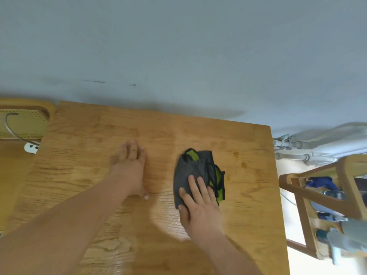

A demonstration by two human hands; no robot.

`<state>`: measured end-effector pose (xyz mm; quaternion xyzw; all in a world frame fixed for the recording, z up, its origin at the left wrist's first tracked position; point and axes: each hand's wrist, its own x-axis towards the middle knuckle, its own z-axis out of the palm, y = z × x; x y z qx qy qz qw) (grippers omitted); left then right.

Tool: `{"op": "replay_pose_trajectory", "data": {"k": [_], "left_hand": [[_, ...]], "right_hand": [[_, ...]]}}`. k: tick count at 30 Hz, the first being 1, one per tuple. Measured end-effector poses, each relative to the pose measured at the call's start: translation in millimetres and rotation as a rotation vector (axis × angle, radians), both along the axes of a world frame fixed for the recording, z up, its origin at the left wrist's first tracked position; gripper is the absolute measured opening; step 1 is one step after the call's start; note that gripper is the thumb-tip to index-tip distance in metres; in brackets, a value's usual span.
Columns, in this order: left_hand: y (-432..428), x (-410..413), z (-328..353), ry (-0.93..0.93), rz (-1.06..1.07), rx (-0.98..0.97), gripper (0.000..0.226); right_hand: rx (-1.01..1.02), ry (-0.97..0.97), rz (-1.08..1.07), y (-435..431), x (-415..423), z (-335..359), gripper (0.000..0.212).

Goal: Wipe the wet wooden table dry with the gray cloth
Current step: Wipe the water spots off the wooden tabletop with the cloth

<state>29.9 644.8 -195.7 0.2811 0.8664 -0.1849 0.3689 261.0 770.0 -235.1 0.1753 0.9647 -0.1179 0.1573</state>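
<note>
Gray cloth [195, 171] w/ green trim lies bunched on the wooden table [83, 175], right of centre. Looks soft, light, limp; prob. slides easily on the wet top, so best pressed flat from above, not pinched. Right hand [200, 207] does that: fingers [193, 187] spread flat on the cloth's near edge, gripping nothing. Left hand [132, 167] rests palm-down on bare wood, well apart, fingers straight, empty. Tabletop is smooth, grainy, rectangular; a shiny wet patch [168, 219] sits just beside the right hand. Pale wall [178, 46] behind.
</note>
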Motion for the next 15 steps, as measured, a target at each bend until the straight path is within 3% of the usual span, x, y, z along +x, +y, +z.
{"op": "replay_pose_trajectory", "data": {"k": [4, 6, 12, 15], "left_hand": [[44, 28, 9, -0.007, -0.093, 0.043, 0.146], [62, 45, 5, -0.069, -0.074, 0.074, 0.149], [58, 54, -4, -0.010, -0.082, 0.117, 0.156], [57, 52, -8, 0.003, -0.098, 0.139, 0.156]], "right_hand": [[0.010, -0.007, 0.159, -8, 59, 0, 0.048], [0.033, -0.020, 0.204, 4, 65, 0, 0.048], [-0.020, -0.050, 0.286, 49, 30, -2, 0.050], [-0.069, -0.056, 0.185, 82, -12, 7, 0.050]]}}
